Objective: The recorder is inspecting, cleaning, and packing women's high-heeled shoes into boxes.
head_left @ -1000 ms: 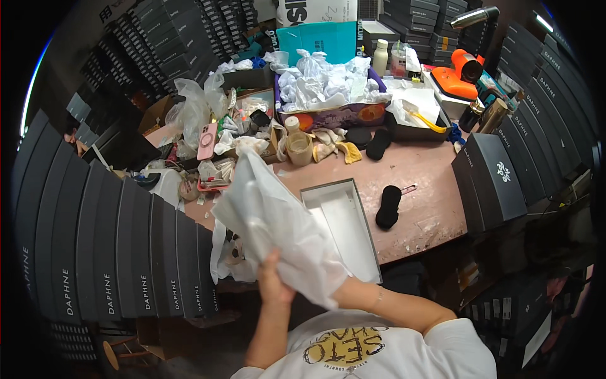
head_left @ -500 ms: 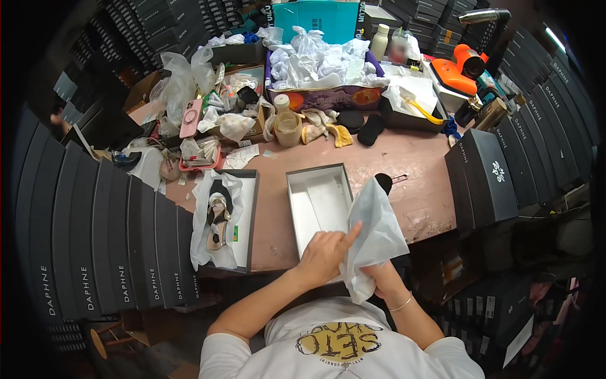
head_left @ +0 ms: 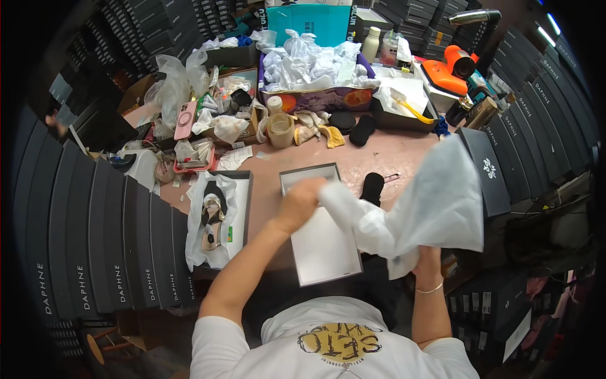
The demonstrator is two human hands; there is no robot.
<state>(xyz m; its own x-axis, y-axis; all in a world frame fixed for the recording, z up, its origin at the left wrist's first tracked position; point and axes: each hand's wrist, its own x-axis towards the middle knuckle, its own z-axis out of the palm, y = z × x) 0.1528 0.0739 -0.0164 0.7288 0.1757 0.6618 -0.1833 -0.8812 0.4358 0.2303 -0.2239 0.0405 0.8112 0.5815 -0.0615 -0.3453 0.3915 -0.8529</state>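
Spreading tissue (head_left: 416,215) over empty box (head_left: 319,240), frame center. L hand (head_left: 297,203) pinches one corner, R hand (head_left: 428,262) grips the lower edge. Next, I reckon: lower it in flat as lining.

The scene was evenly and brightly lit from overhead, with strip lights (head_left: 548,19) glaring far up and right of the open box (head_left: 319,227). The pink surface (head_left: 404,155) behind that box showed only soft shadows. The white tissue sheet (head_left: 435,208) right of it looked motion-blurred. Toward the rim, stacked boxes bent and faded into black vignette.
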